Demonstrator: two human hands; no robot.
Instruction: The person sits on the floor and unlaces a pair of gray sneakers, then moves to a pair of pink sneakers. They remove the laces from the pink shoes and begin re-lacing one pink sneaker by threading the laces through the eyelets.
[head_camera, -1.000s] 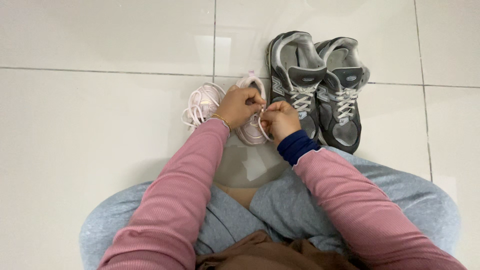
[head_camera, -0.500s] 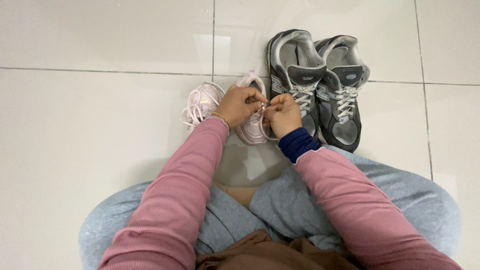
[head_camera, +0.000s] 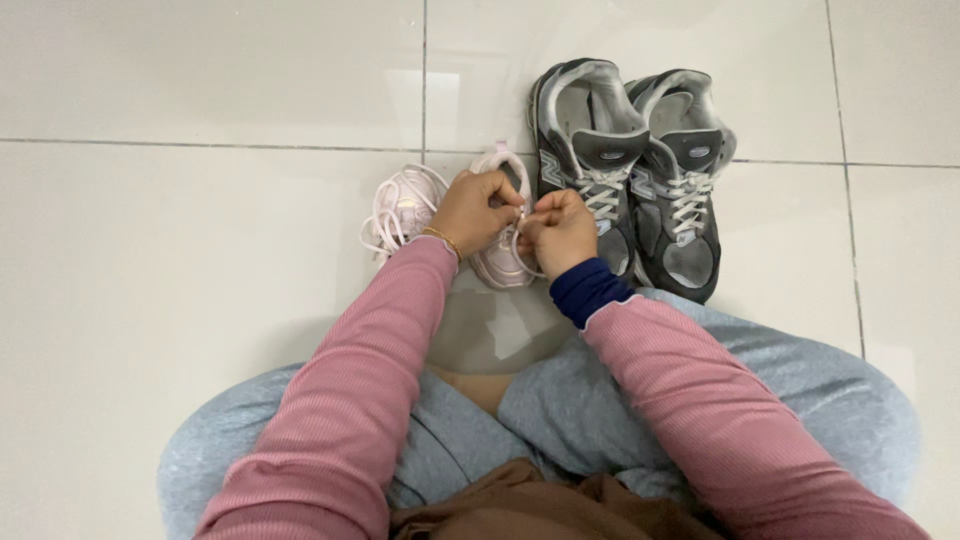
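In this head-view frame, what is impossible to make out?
- Head view: most of the right small pink shoe, covered by the left hand and right hand.
- Head view: the state of its white lace, hidden between the fingers.
- Head view: the person's feet, under the grey trousers.

Small pink shoe (head_camera: 500, 262), laces (head_camera: 521, 248) pinched

floor tiles (head_camera: 200, 250): shiny, smooth, white | small pink shoe (head_camera: 500, 262): soft cloth, thin cord laces (head_camera: 522, 250) | grey shoes (head_camera: 640, 190) right of it: cloth and mesh, matt, worn | sleeves (head_camera: 360, 390): pink ribbed cloth | bracelet (head_camera: 441, 238): shiny gold metal
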